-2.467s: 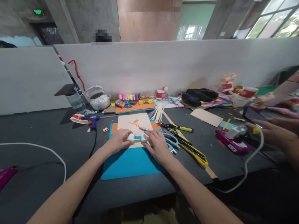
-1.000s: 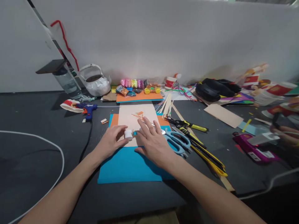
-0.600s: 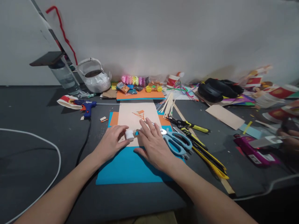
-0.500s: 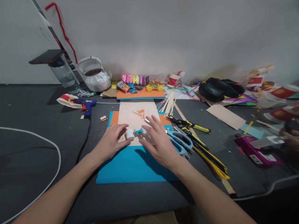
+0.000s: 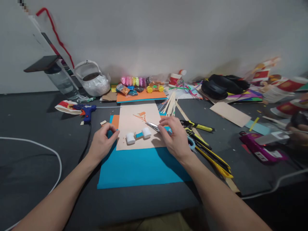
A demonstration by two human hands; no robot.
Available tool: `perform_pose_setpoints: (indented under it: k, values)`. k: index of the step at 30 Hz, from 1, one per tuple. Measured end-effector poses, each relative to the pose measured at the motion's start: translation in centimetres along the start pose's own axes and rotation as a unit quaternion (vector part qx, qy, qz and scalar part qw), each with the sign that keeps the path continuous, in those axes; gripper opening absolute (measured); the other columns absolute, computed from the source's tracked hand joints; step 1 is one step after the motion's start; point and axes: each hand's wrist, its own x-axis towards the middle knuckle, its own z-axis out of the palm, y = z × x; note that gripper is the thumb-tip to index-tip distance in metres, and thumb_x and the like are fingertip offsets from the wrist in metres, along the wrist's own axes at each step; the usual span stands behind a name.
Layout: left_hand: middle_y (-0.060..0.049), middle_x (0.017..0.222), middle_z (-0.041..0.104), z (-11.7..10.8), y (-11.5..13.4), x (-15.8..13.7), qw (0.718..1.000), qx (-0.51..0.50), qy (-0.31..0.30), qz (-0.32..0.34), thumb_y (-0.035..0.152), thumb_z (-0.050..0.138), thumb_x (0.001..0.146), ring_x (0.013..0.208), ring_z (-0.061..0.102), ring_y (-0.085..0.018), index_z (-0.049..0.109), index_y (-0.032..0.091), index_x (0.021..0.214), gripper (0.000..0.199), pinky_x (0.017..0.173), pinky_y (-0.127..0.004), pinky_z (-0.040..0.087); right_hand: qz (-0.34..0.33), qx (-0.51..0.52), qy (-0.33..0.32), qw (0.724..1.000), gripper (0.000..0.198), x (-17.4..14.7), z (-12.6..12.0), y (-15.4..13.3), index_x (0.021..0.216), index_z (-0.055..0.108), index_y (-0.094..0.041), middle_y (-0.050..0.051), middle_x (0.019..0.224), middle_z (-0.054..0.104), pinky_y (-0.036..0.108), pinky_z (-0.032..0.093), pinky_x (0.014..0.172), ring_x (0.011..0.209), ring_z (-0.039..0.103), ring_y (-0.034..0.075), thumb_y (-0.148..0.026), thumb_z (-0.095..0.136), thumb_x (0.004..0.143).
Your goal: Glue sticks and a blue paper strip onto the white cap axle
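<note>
On a cream sheet (image 5: pixel 127 118) lie two white cylinders, the left one (image 5: pixel 130 138) and the right one (image 5: pixel 146 132), joined by a short blue strip (image 5: pixel 139 135). My left hand (image 5: pixel 102 142) hovers to their left, holding nothing visible; its fingers are bent and the thumb is near the index finger. My right hand (image 5: pixel 175 138) is over the middle of the scissors (image 5: pixel 153 125), with thumb and fingers around the blades. The scissors' light blue handles (image 5: pixel 192 143) are partly hidden behind that hand. An orange drawing marks the sheet above the blade tips.
Blue paper (image 5: pixel 141 168) lies beneath the sheet. Pliers (image 5: pixel 199 126) and a yellow cutter (image 5: pixel 214 160) are at right, beside wooden sticks (image 5: pixel 170 104). A blue glue gun (image 5: pixel 88 112) stands at left. Another person's hand (image 5: pixel 299 128) holds something near a purple device (image 5: pixel 262 146).
Both my hands have moved away from the white cylinders, which stay on the sheet. The left hand went left; the right hand shifted right onto the scissors. The view has turned slightly.
</note>
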Motion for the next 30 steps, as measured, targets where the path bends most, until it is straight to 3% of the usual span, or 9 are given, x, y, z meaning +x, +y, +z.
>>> perform_pose_setpoints:
  k: [2,4,5,8,11,17,20,25,30]
  values:
    - [-0.003,0.093,0.065,0.2,-0.1,0.0,0.999,-0.003,-0.030,0.013,0.033,0.055,0.088,0.090,0.061,-0.019,0.060,0.020,0.096,0.016,0.082,-0.032,0.045,-0.016,-0.021,-0.050,0.998,0.014,-0.1,0.2,0.0,0.084,0.062,-0.018,0.010,0.097,0.065,0.042,0.046,0.089,0.098,0.057,0.025,-0.025,0.055,0.094]
    - [-0.005,0.105,0.067,0.3,0.0,-0.1,0.997,-0.007,-0.070,0.035,0.034,0.054,0.089,0.103,0.061,-0.021,0.060,0.021,0.109,0.024,0.092,-0.036,0.045,-0.033,-0.036,-0.099,0.994,0.012,-0.2,0.6,0.0,0.096,0.066,-0.017,0.013,0.109,0.065,0.047,0.044,0.095,0.109,0.055,0.029,-0.027,0.062,0.091]
    - [-0.006,0.111,0.066,0.3,0.1,-0.2,0.995,-0.007,-0.091,0.047,0.034,0.054,0.089,0.109,0.060,-0.022,0.059,0.021,0.114,0.028,0.096,-0.037,0.045,-0.043,-0.045,-0.122,0.991,0.020,-0.3,0.8,0.1,0.105,0.065,-0.016,0.015,0.118,0.063,0.050,0.042,0.100,0.117,0.051,0.032,-0.027,0.066,0.088]
    - [-0.008,0.125,0.063,0.3,0.6,-0.4,0.986,0.000,-0.144,0.083,0.038,0.060,0.088,0.120,0.055,-0.024,0.057,0.022,0.122,0.038,0.102,-0.040,0.042,-0.073,-0.109,-0.186,0.974,0.039,-0.3,1.4,0.1,0.121,0.060,-0.013,0.018,0.139,0.053,0.063,0.026,0.111,0.136,0.036,0.039,-0.024,0.068,0.084]
    - [-0.009,0.123,0.064,0.4,1.2,-0.6,0.981,0.019,-0.164,0.105,0.042,0.067,0.084,0.117,0.056,-0.028,0.060,0.022,0.120,0.041,0.101,-0.044,0.041,-0.088,-0.179,-0.223,0.954,0.034,-0.2,1.9,0.0,0.121,0.061,-0.013,0.018,0.144,0.049,0.067,0.021,0.112,0.141,0.030,0.040,-0.019,0.062,0.087]
    - [-0.006,0.108,0.066,0.8,2.4,-1.8,0.967,0.012,-0.229,0.116,0.042,0.069,0.085,0.101,0.060,-0.023,0.059,0.024,0.121,0.042,0.087,-0.037,0.048,-0.103,-0.188,-0.203,0.955,0.029,-0.1,2.3,0.3,0.119,0.064,-0.016,0.016,0.139,0.054,0.066,0.027,0.109,0.137,0.035,0.038,-0.014,0.050,0.093]
    - [-0.007,0.108,0.065,1.0,3.1,-2.4,0.957,0.002,-0.263,0.125,0.041,0.064,0.089,0.102,0.057,-0.022,0.058,0.023,0.121,0.037,0.089,-0.038,0.048,-0.107,-0.154,-0.191,0.963,0.031,-0.2,2.2,0.7,0.118,0.064,-0.014,0.017,0.137,0.055,0.063,0.031,0.108,0.137,0.036,0.037,-0.010,0.049,0.091]
    - [-0.007,0.107,0.065,1.0,3.1,-2.5,0.960,0.003,-0.243,0.139,0.040,0.059,0.093,0.101,0.057,-0.023,0.058,0.022,0.117,0.030,0.089,-0.040,0.046,-0.095,-0.068,-0.128,0.985,0.021,-0.2,1.6,0.4,0.104,0.067,-0.010,0.019,0.122,0.061,0.049,0.044,0.103,0.121,0.050,0.030,-0.013,0.048,0.094]
    - [-0.008,0.115,0.063,1.1,2.7,-2.6,0.963,-0.003,-0.231,0.137,0.038,0.060,0.093,0.108,0.056,-0.023,0.055,0.023,0.122,0.033,0.089,-0.039,0.049,-0.091,-0.051,-0.126,0.987,0.021,-0.4,0.9,-0.5,0.091,0.067,-0.011,0.017,0.107,0.063,0.044,0.049,0.091,0.105,0.055,0.027,-0.014,0.047,0.096]
